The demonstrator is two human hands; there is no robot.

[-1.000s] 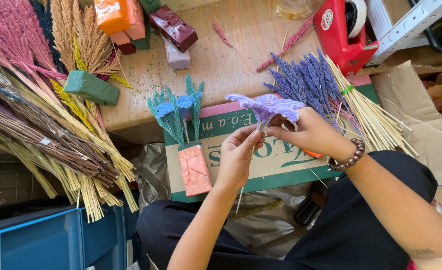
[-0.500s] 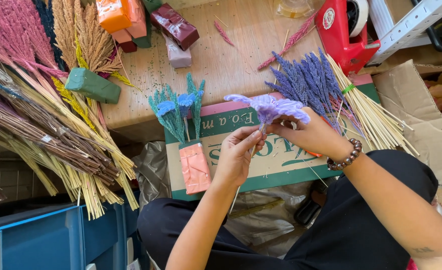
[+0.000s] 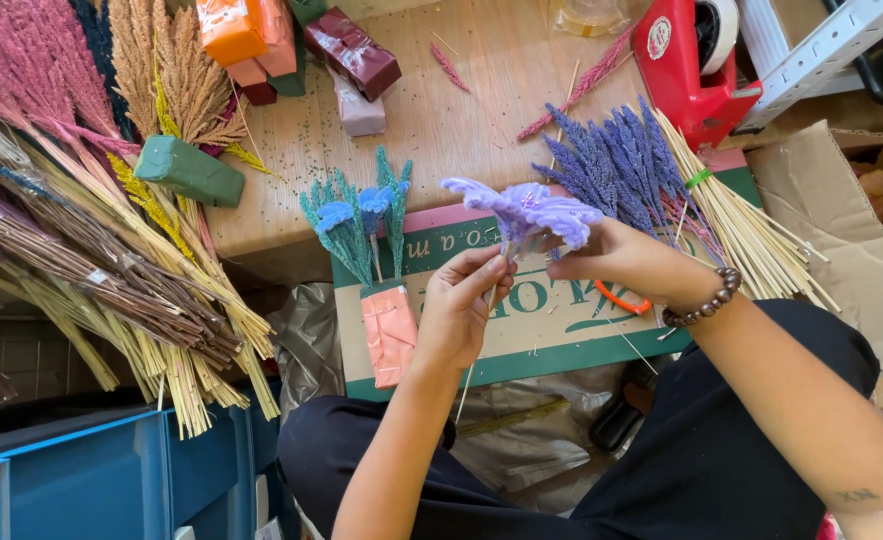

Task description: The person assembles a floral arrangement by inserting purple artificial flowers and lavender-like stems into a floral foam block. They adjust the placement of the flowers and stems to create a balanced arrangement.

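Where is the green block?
In the head view, the green block lies upper left on the wooden table, beside the dried grass bundles.

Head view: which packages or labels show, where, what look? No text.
Flat cardboard box: on the lap, under both hands; tan, green border, pink edge.
Wrapped blocks: top of table; orange, maroon, pale pink.
Green block: left, on dried stems.
Round label: white, on red tape dispenser.

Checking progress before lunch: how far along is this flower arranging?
Done: one teal and blue posy stands in a pink block. In hand: both hands, left and right, hold a purple flower. Left: lavender bundle and other blocks lie unused.
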